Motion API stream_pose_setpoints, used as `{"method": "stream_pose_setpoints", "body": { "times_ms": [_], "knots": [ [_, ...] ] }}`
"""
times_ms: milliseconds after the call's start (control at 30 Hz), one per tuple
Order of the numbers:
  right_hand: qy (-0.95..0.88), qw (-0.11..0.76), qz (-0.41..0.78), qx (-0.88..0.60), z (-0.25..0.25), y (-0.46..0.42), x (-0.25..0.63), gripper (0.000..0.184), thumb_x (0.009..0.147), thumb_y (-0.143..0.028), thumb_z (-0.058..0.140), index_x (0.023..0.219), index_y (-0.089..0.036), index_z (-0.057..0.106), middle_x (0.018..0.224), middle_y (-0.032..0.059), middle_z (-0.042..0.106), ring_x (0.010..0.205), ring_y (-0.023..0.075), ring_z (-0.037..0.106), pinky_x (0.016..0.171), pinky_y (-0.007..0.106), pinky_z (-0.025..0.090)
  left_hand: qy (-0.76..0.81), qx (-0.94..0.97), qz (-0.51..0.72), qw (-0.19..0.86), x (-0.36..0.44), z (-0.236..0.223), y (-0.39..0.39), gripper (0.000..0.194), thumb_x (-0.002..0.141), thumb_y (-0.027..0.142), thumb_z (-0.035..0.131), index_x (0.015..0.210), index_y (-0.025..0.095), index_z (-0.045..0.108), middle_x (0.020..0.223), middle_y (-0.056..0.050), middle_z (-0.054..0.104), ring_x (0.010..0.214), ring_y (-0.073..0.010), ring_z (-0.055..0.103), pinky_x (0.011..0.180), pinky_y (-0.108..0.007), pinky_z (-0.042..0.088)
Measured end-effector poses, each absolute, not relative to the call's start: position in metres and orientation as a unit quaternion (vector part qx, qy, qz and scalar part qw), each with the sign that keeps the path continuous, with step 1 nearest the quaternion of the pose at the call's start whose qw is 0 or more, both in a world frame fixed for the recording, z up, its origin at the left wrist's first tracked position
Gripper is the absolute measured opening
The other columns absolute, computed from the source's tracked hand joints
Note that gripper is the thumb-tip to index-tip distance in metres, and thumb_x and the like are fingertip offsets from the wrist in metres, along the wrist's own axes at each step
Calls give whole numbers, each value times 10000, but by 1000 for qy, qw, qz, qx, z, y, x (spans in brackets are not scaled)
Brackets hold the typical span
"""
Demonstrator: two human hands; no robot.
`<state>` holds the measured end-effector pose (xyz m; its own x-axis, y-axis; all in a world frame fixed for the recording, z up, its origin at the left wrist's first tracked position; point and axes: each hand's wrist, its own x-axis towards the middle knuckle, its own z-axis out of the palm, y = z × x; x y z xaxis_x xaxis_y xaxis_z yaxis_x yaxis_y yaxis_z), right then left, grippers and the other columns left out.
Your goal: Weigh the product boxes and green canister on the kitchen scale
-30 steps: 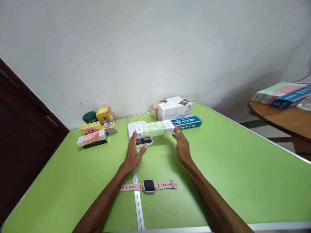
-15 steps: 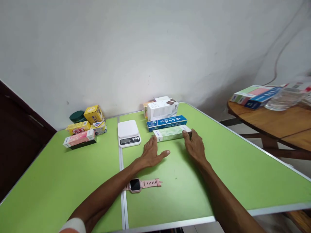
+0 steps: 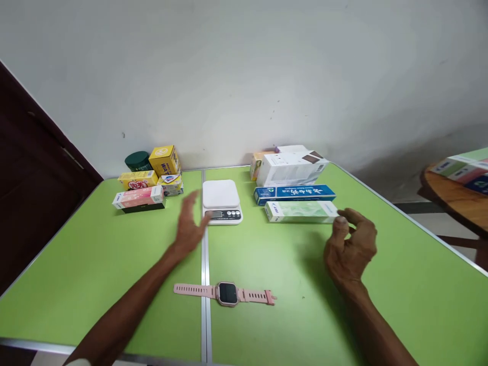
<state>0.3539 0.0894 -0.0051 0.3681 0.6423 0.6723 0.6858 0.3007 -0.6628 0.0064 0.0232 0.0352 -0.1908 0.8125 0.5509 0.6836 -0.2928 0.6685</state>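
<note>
My left hand [image 3: 189,222] hovers open over the green table [image 3: 95,264], fingers stretched toward the white kitchen scale [image 3: 221,201]. My right hand [image 3: 353,244] is loosely curled and holds nothing, just right of the pale green long box [image 3: 301,211], which lies flat on the table. A blue long box [image 3: 295,193] lies right behind the green one. A pink smartwatch [image 3: 227,293] lies flat near the front edge, between my forearms.
White boxes [image 3: 292,166] are stacked at the back right. At the back left sit yellow boxes [image 3: 163,160], a pink box [image 3: 139,197] and a dark green jar [image 3: 138,160]. A wooden round table [image 3: 455,195] with boxes stands to the right. A dark door [image 3: 34,168] is left.
Both hands carried the pale green box off the scale, set it down in front of the blue box and let go. The left hand has moved left toward the scale.
</note>
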Motion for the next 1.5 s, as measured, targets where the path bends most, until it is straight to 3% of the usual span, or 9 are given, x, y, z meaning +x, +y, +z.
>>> {"method": "stream_pose_setpoints", "body": {
  "times_ms": [100,200,367,467,600,733,867,1167,1500],
  "knots": [
    [-653,575,58,-489,20,68,287,401,1072,-477,441,1144,-181,702,1096,164,742,1023,296,691,923,486,542,658,533,524,-94,-78,36,19,742,941,480,665,1547,143,399,1607,-218,420,1535,-333,368,1305,-530,254],
    [-784,475,229,-328,38,48,193,382,1075,-470,472,1267,-224,694,1204,130,749,1140,278,692,1000,466,557,736,401,519,-166,-149,30,9,853,925,473,660,1595,89,296,1684,-255,256,1614,-363,197,1331,-562,129],
    [-794,331,406,-309,37,55,31,854,1007,-622,510,1633,-70,328,1670,232,392,1563,364,354,1280,557,305,817,252,517,-55,-205,2,-1,869,973,495,572,1611,19,224,1664,-321,274,1610,-383,235,1325,-561,158],
    [-750,340,434,-367,24,78,-36,919,995,-598,506,1657,-28,221,1719,251,273,1619,385,214,1307,588,196,787,283,548,-7,-211,-12,4,782,1004,558,502,1596,89,297,1657,-264,355,1588,-338,323,1325,-512,220],
    [-711,352,460,-398,2,89,-78,921,989,-598,480,1654,-16,222,1719,258,267,1618,378,224,1313,560,180,763,289,578,-2,-205,-19,11,756,999,614,501,1568,139,351,1638,-236,414,1586,-315,342,1327,-487,229],
    [-706,373,456,-394,-16,88,-85,1025,961,-703,458,1657,2,197,1734,262,212,1630,366,178,1321,529,153,772,258,581,11,-201,-21,15,763,1002,583,517,1568,114,314,1670,-264,348,1593,-319,323,1324,-476,227],
    [-692,404,474,-365,-18,82,-81,1051,911,-792,462,1661,-89,246,1733,214,260,1618,368,204,1314,573,156,761,244,601,-4,-196,-20,8,658,1014,594,499,1489,152,392,1579,-239,456,1523,-290,421,1285,-457,295],
    [-697,484,411,-334,50,68,-9,935,952,-740,511,1644,-142,317,1691,191,360,1591,342,286,1305,551,228,730,324,600,-55,-129,14,-17,696,1014,636,466,1509,152,398,1567,-239,463,1506,-322,404,1278,-514,270],
    [-606,555,325,-468,33,100,165,856,920,-754,541,1535,-161,516,1546,200,555,1449,384,486,1218,608,350,662,497,551,104,-1,-1,28,680,989,607,486,1499,158,461,1547,-218,525,1503,-342,435,1281,-545,276]
  ]
}}
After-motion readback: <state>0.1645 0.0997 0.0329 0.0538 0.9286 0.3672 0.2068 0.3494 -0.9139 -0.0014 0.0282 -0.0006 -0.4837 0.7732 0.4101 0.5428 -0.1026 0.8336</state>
